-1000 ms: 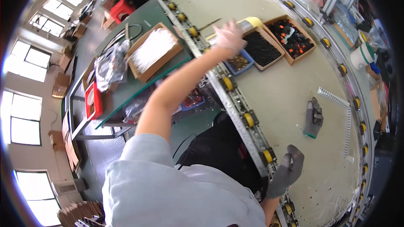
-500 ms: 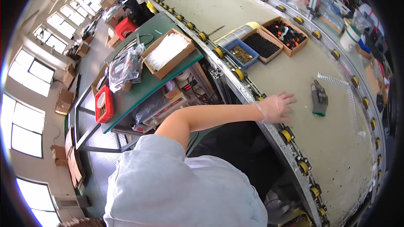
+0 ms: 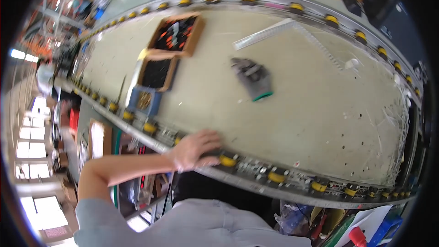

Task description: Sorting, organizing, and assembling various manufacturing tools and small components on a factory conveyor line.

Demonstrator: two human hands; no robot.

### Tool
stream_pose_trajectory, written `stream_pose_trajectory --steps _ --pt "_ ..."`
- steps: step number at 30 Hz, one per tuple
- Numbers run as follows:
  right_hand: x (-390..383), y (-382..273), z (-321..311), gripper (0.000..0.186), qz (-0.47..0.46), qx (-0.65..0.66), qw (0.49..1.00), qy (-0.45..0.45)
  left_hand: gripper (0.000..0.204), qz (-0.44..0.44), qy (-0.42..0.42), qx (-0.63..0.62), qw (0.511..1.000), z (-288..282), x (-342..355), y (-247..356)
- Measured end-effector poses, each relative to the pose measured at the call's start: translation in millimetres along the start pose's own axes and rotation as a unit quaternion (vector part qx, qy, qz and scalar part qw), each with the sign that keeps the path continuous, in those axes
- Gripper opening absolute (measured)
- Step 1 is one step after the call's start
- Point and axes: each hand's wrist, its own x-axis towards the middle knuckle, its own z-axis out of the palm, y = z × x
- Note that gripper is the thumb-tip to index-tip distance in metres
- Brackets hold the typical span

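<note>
My left hand [image 3: 196, 148] lies bare on the near rail of a long beige conveyor table [image 3: 297, 114]. Its fingers rest flat beside a yellow roller [image 3: 227, 160] and hold nothing. The forearm comes in from the lower left, out of a light grey sleeve. A grey work glove with a green cuff [image 3: 253, 79] lies on the table surface, well beyond the hand. My right hand is out of view.
To the upper left stand a cardboard tray of orange and black parts [image 3: 177, 32], a tray of black parts [image 3: 157, 74] and a small blue bin [image 3: 144, 101]. White perforated strips [image 3: 270, 34] lie at the far side. Yellow rollers line both rails. Thin white strands pile up at the right end [image 3: 397, 119].
My left hand has drawn back from the far trays to the near rail and now rests there. The view has swung so the table fills the frame. A gloved hand seen earlier is gone.
</note>
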Motion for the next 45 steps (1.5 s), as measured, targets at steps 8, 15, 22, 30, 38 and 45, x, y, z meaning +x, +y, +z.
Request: stream_pose_trajectory --steps 8,15,22,30,38,45 --pt "66 -14 140 0.023 0.144 0.015 0.987 -0.065 0.049 -0.083 -0.156 -0.059 0.982 -13 17 8" --pt "78 -27 206 0.023 0.160 0.046 0.963 -0.212 0.050 -0.079 -0.170 -0.047 0.981 -17 21 8" --pt "102 -6 211 0.023 0.112 0.078 0.950 -0.283 0.039 -0.054 -0.097 -0.027 0.993 -3 20 14" --pt "35 110 9 0.024 0.204 0.143 0.962 -0.115 0.019 -0.057 0.006 -0.044 0.997 17 -7 -3" --pt "-41 153 -40 0.031 0.293 0.390 0.871 -0.051 0.021 -0.031 0.027 -0.036 0.998 19 -9 -3" --pt "-67 111 -79 0.029 0.263 0.439 0.846 0.147 0.021 -0.045 0.066 -0.093 0.992 18 -9 -13"
